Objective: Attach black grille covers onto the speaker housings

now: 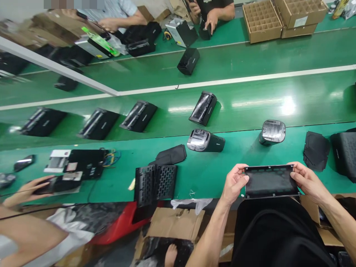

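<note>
A black rectangular panel [272,181] with small tabs along its rim is held level over the near edge of the green table [205,185]. My left hand [235,182] pinches its left end, thumb on top. At its right end my right hand [306,180] grips the corner, thumb over the face. Beyond the panel stands a black housing [273,131] with a shiny top. To the right lie thin black sheets [316,150]. Two perforated black grilles [155,181] rest left of my left hand, beside more dark sheets [172,154].
Black speaker-like units [204,107] sit on the green belt [250,100]; another lies on its side [205,141] nearer. At left, a co-worker's hand [41,187] touches a dark part. Two people work across the belt near cardboard trays [261,22]. An open box [175,222] is below.
</note>
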Demonstrator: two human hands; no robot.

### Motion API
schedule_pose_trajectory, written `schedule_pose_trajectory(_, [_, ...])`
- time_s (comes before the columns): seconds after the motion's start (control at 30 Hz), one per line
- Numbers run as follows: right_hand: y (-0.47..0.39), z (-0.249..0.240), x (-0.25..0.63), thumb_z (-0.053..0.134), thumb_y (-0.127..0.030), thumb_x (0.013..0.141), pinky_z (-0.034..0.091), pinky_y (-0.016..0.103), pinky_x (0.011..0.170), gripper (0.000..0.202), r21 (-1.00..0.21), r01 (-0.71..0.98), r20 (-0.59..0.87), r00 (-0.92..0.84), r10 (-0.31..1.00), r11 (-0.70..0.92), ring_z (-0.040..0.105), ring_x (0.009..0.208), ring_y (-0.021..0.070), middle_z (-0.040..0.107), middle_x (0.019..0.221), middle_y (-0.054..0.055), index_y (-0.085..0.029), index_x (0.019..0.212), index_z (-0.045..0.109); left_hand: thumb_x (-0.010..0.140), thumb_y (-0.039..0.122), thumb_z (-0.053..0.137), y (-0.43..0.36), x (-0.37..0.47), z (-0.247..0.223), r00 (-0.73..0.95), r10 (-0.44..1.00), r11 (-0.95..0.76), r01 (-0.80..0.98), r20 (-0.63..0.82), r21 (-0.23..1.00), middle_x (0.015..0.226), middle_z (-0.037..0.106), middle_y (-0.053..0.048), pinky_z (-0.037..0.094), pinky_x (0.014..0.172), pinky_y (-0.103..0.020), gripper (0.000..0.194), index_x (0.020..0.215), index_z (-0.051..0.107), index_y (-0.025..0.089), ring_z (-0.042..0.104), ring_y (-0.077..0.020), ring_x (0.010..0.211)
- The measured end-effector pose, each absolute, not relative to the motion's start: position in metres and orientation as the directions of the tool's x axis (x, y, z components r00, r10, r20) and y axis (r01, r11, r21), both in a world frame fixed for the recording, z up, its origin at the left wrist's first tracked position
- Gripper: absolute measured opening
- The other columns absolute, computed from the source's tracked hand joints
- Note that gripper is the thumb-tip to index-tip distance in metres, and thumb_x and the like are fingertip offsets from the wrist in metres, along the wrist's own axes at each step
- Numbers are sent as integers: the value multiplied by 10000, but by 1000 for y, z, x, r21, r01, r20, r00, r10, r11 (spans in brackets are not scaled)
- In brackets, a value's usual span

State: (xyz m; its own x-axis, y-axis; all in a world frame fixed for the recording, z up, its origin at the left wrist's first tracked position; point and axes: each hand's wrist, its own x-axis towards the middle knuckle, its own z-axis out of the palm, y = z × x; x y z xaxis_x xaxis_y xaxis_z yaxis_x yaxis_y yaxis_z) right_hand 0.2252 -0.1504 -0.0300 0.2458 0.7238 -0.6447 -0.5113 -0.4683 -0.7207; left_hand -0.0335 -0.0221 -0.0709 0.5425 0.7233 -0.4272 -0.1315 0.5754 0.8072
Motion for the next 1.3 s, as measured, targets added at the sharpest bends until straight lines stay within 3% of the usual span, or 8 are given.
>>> schedule_pose_trajectory(0.2, [-149, -28, 227, 883, -507, 805, 504, 253, 644, 392, -729, -487, -643, 248, 724, -481, 606, 714, 162, 661, 834, -8, -253, 1056, 720, 740, 447, 913, -19, -33, -68, 529, 739, 567, -152, -418, 810, 928, 664, -35, 444, 704, -248, 491, 1094, 712, 173, 565, -135, 764])
schedule_pose_trajectory(0.37, [-147, -27, 226, 899, -556, 783, 461, 232, 553, 457, -724, -515, -647, 274, 712, -460, 548, 631, 135, 652, 819, -17, -276, 1105, 735, 750, 500, 885, -17, -29, -63, 519, 727, 634, -252, -451, 732, 952, 697, -59, 486, 755, -279, 517, 1103, 714, 163, 623, -177, 827])
schedule_pose_trajectory(0.53, [-141, -20, 221, 961, -526, 725, 529, 227, 673, 485, -730, -523, -625, 251, 739, -440, 631, 738, 142, 693, 870, -11, -267, 1073, 743, 755, 500, 861, -16, -24, -59, 473, 744, 640, -303, -472, 706, 938, 725, -56, 497, 752, -286, 497, 1089, 703, 167, 654, -186, 805])
schedule_pose_trajectory(0.67, [-136, -16, 219, 975, -543, 690, 513, 215, 638, 497, -724, -525, -636, 257, 728, -447, 636, 717, 138, 676, 814, -25, -264, 1027, 740, 730, 489, 879, -14, -23, -56, 469, 744, 636, -275, -477, 721, 916, 732, -54, 493, 733, -274, 497, 1059, 697, 164, 656, -180, 790])
schedule_pose_trajectory(1.1, [-135, -18, 220, 947, -558, 717, 516, 262, 652, 472, -727, -499, -639, 242, 730, -471, 614, 698, 165, 684, 821, 1, -251, 985, 710, 665, 423, 927, -14, -21, -55, 454, 733, 656, -278, -506, 702, 927, 715, -33, 509, 769, -282, 478, 1002, 695, 175, 631, -157, 793])
schedule_pose_trajectory(1.3, [-139, -20, 219, 887, -575, 783, 497, 274, 570, 438, -706, -530, -661, 256, 706, -469, 555, 615, 159, 637, 775, -9, -268, 1050, 724, 745, 468, 864, -16, -23, -60, 447, 731, 666, -301, -517, 682, 919, 732, -52, 507, 783, -302, 460, 1045, 707, 157, 651, -180, 796])
